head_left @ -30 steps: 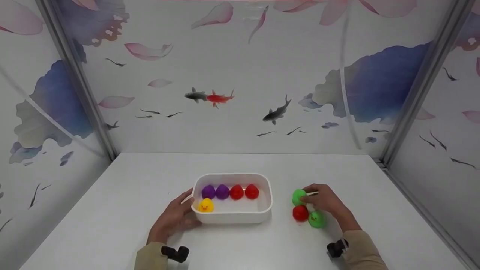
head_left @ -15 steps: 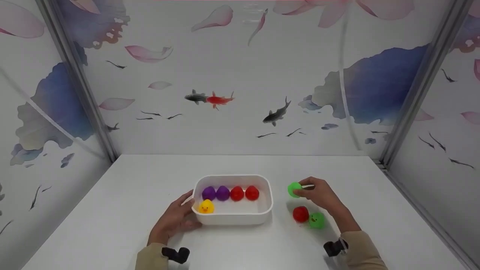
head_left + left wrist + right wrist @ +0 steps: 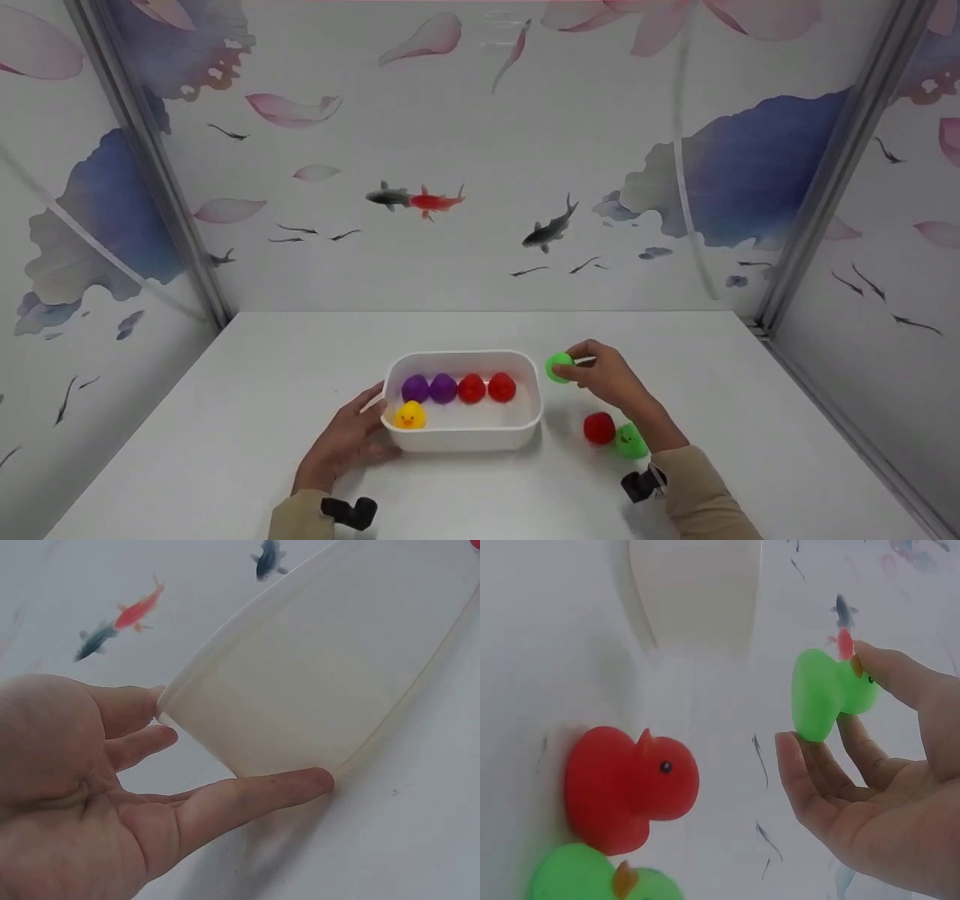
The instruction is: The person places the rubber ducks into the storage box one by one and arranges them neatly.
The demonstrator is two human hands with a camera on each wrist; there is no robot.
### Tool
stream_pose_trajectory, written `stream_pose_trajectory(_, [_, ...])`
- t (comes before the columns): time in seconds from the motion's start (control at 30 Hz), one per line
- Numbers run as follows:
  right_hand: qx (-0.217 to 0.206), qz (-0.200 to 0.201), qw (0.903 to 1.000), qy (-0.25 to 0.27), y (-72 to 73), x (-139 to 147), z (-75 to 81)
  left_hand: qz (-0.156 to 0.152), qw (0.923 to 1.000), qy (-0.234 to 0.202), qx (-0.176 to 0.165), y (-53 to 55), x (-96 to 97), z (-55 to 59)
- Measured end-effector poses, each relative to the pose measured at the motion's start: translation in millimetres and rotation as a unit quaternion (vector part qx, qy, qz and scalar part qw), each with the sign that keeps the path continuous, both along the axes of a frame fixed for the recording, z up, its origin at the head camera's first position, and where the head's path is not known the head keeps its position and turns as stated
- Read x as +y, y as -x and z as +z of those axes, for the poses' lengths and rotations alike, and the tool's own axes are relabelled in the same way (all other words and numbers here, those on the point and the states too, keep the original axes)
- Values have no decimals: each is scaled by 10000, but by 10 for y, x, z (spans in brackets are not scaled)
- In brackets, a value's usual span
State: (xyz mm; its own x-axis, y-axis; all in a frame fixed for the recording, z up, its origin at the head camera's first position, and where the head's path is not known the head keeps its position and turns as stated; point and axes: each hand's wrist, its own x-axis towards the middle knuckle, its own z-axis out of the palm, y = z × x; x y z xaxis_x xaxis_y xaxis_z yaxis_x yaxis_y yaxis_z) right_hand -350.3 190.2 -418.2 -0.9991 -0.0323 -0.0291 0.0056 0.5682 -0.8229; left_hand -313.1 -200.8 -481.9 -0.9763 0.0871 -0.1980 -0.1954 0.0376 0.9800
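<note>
My right hand (image 3: 604, 373) holds a green rubber duck (image 3: 558, 367) between thumb and fingertips, above the table just right of a white plastic bin (image 3: 465, 439). Seen from the right wrist, the green duck lies on its side in the pinch. At the bin's left end is my left hand (image 3: 346, 435); its nearly straight fingers touch the rim and the lower side wall (image 3: 300, 690). Inside the bin, two purple ducks (image 3: 429, 388) and two red ducks (image 3: 487, 388) form a row at the back. A yellow duck (image 3: 410, 415) sits in the front left corner.
Right of the bin, a red duck (image 3: 599, 428) stands on the white table (image 3: 465, 495) against a second green duck (image 3: 631, 441), both below my right forearm. Printed panels with metal corner posts (image 3: 817, 165) enclose the table at the back and sides.
My right hand has lifted the green duck from beside the red one and carried it up and left to near the bin's right rim. The left hand stays at the bin.
</note>
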Motion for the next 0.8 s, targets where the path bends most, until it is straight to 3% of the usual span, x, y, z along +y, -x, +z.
stream_pose_trajectory(0.37, [106,462,9982,376,52,-419,132,-67,9999,-95,72,-35,7,25])
stream_pose_trajectory(0.8, [-43,980,9952,-64,96,-863,217,-56,10000,-36,21,-3,-6,-2])
